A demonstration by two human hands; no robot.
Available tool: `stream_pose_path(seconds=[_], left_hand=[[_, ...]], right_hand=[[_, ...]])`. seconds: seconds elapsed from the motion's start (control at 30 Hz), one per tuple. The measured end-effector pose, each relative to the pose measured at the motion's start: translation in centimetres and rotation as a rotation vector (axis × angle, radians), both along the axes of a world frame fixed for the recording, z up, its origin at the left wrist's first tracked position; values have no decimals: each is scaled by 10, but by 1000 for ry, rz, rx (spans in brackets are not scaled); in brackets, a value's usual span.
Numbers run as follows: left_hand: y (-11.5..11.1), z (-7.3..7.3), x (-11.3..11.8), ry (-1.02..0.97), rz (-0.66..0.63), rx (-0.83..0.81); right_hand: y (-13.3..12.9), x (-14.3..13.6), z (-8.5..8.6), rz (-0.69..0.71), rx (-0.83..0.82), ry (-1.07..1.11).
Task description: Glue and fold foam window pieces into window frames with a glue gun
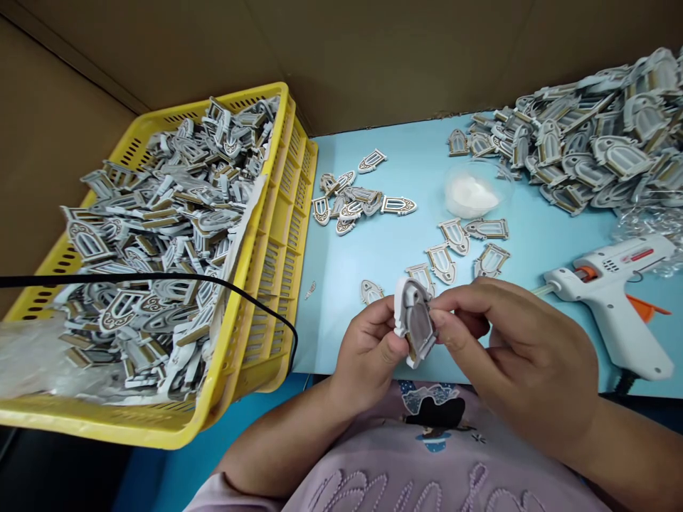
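My left hand (368, 348) grips a small white and grey arched window piece (417, 320) by its left side, thumb in front and fingers behind. The piece is held upright and tilted above the front of the table. My right hand (526, 359) has its thumb and index finger pinched together at the piece's right edge; whether a smaller part sits between those fingertips is hidden. Just beyond the hands lie several similar arched pieces (441, 264), with gold-brown lower edges. A clear bowl (474, 188) with white material in it stands behind them.
A yellow crate (291, 213) heaped with arched pieces stands left, a black cable (256, 302) crossing it. A white glue gun (613, 284) lies right, below a large pile of pieces (581, 142). Patterned pieces (352, 203) lie on the light-blue table (341, 313).
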State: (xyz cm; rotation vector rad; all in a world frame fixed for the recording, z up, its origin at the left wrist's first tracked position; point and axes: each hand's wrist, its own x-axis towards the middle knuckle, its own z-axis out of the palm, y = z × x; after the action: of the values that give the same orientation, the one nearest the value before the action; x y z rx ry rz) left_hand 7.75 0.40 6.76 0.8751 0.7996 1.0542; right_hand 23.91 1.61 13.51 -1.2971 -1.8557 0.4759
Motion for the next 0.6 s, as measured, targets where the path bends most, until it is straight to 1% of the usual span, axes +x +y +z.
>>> stream_pose_path(seconds=[0.07, 0.27, 0.33, 0.4, 0.5, 0.6], left_hand=[[-1, -1, 0, -20, 34, 1], [-1, -4, 0, -107, -2, 24], [-1, -5, 0, -117, -7, 15], [0, -5, 1, -143, -18, 9], [2, -4, 2, -198, -68, 8], [3, -1, 2, -218, -106, 11]], right_hand=[[0, -1, 0, 8, 21, -17], [0, -1, 0, -4, 17, 3], [1, 0, -1, -14, -31, 36], [3, 0, -2, -20, -116, 91], [4, 0, -5, -47, -223, 178], [3, 0, -6, -73, -231, 206]])
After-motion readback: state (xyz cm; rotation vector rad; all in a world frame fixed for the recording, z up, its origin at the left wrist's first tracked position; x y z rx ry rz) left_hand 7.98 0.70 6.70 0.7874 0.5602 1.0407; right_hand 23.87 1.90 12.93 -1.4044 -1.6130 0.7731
